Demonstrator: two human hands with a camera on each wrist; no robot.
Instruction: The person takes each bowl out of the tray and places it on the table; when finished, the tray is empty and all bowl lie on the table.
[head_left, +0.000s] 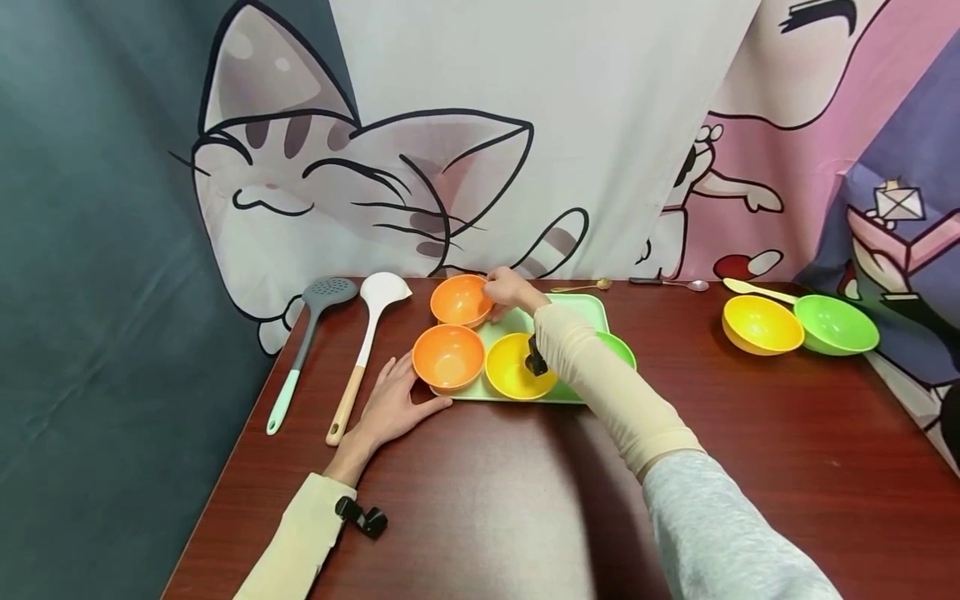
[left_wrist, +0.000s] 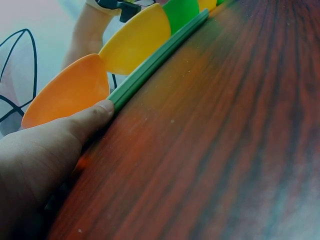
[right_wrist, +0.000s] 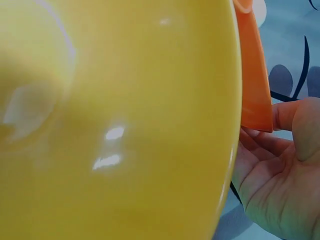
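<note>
A light green tray lies on the table, bearing two orange bowls, a yellow bowl and a green bowl partly covered by the right sleeve. At the back left, my right hand pinches the rim of the rear orange bowl; the right wrist view shows thumb and fingers at that orange bowl's edge. My left hand rests at the tray's front left corner beside the front orange bowl. Its extended thumb touches the tray's edge in the left wrist view.
On the left lie a slotted turner and a white turner with a wooden handle. Small spoons lie along the back. At the right stand another yellow bowl and green bowl, with a yellow utensil behind them.
</note>
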